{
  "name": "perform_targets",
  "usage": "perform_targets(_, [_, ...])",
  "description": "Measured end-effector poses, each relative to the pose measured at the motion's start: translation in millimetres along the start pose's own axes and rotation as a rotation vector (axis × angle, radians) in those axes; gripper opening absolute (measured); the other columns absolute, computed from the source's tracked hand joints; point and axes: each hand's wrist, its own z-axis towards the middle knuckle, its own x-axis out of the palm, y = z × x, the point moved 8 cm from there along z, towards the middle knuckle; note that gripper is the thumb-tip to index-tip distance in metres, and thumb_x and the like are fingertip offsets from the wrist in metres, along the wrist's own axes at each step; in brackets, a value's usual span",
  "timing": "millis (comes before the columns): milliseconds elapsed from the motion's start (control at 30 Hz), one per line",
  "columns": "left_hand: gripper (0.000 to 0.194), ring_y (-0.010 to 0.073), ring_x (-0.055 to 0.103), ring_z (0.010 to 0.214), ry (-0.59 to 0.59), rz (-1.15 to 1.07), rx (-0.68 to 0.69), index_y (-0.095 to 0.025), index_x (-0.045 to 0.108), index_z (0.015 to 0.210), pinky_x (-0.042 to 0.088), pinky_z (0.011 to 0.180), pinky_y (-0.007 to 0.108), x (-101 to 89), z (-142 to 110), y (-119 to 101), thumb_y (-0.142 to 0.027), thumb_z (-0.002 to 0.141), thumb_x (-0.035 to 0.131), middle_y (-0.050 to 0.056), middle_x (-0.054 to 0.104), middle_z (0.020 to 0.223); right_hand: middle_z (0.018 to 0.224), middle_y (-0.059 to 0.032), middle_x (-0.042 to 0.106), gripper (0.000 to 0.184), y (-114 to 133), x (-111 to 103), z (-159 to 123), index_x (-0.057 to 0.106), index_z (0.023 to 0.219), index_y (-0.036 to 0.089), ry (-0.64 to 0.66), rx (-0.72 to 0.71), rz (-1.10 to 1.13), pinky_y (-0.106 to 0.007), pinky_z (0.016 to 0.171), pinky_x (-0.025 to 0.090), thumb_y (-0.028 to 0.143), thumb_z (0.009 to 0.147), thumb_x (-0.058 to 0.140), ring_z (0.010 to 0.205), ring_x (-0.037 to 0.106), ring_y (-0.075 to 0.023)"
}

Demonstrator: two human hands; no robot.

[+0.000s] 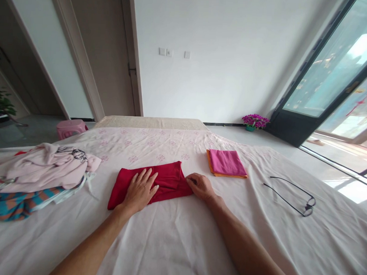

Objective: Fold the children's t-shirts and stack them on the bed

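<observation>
A dark red cloth, partly folded, lies on the pale pink bedsheet in front of me. My left hand rests flat on its left half, fingers spread. My right hand is curled at the cloth's right edge, its fingers pinching the fabric there. A folded pink cloth lies on a folded orange one a little further back on the right.
A heap of unfolded clothes sits at the left of the bed. A black clothes hanger lies on the sheet at the right. Beyond the bed are a pink stool, a pot of purple flowers and a glass door.
</observation>
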Motion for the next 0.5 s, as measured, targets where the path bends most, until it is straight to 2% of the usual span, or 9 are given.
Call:
perform_targets(100, [0.054, 0.0304, 0.033, 0.144, -0.01, -0.03, 0.009, -0.026, 0.047, 0.145, 0.027, 0.115, 0.052, 2.0, -1, 1, -0.049, 0.098, 0.037, 0.009, 0.041, 0.155, 0.082, -0.0031, 0.069, 0.022, 10, -2, 0, 0.07, 0.084, 0.021, -0.032, -0.038, -0.078, -0.026, 0.071, 0.04, 0.026, 0.092, 0.05, 0.077, 0.061, -0.0162])
perform_targets(200, [0.056, 0.0298, 0.033, 0.144, -0.024, -0.091, 0.025, -0.024, 0.044, 0.147, 0.027, 0.116, 0.052, 0.9, -2, 1, -0.051, 0.098, 0.034, 0.01, 0.041, 0.154, 0.086, -0.0041, 0.07, 0.021, 18, -6, -1, 0.071, 0.091, 0.022, -0.068, -0.092, -0.105, -0.028, 0.077, 0.041, 0.026, 0.094, 0.05, 0.081, 0.061, -0.0173])
perform_targets(300, [0.054, 0.0289, 0.035, 0.143, -0.103, -0.147, -0.001, -0.02, 0.046, 0.145, 0.027, 0.117, 0.05, -11.8, -1, 9, -0.046, 0.099, 0.036, 0.011, 0.048, 0.15, 0.097, -0.0057, 0.071, 0.021, 27, -9, -3, 0.07, 0.102, 0.022, -0.095, -0.145, -0.117, -0.031, 0.084, 0.041, 0.026, 0.096, 0.051, 0.091, 0.062, -0.0194])
perform_targets(367, [0.05, 0.0279, 0.04, 0.14, -0.195, -0.169, -0.075, -0.016, 0.053, 0.138, 0.029, 0.117, 0.046, -26.8, 0, 27, -0.041, 0.098, 0.038, 0.013, 0.054, 0.144, 0.105, -0.0069, 0.071, 0.022, 34, -9, -4, 0.069, 0.107, 0.022, -0.098, -0.171, -0.122, -0.033, 0.088, 0.042, 0.026, 0.097, 0.049, 0.097, 0.061, -0.0204])
perform_targets(433, [0.047, 0.0273, 0.049, 0.132, -0.251, -0.181, -0.217, -0.012, 0.058, 0.132, 0.034, 0.114, 0.042, -39.2, -1, 59, -0.037, 0.095, 0.04, 0.015, 0.06, 0.136, 0.112, -0.0077, 0.07, 0.026, 44, -5, -5, 0.068, 0.112, 0.022, -0.08, -0.204, -0.118, -0.035, 0.092, 0.042, 0.024, 0.099, 0.046, 0.103, 0.061, -0.0206])
perform_targets(500, [0.049, 0.0281, 0.055, 0.125, -0.213, -0.191, -0.389, -0.01, 0.058, 0.13, 0.039, 0.109, 0.04, -42.0, -6, 97, -0.036, 0.092, 0.043, 0.018, 0.063, 0.129, 0.12, -0.0085, 0.068, 0.03, 57, 1, -5, 0.065, 0.119, 0.023, -0.056, -0.237, -0.111, -0.036, 0.096, 0.042, 0.022, 0.1, 0.043, 0.109, 0.06, -0.0208])
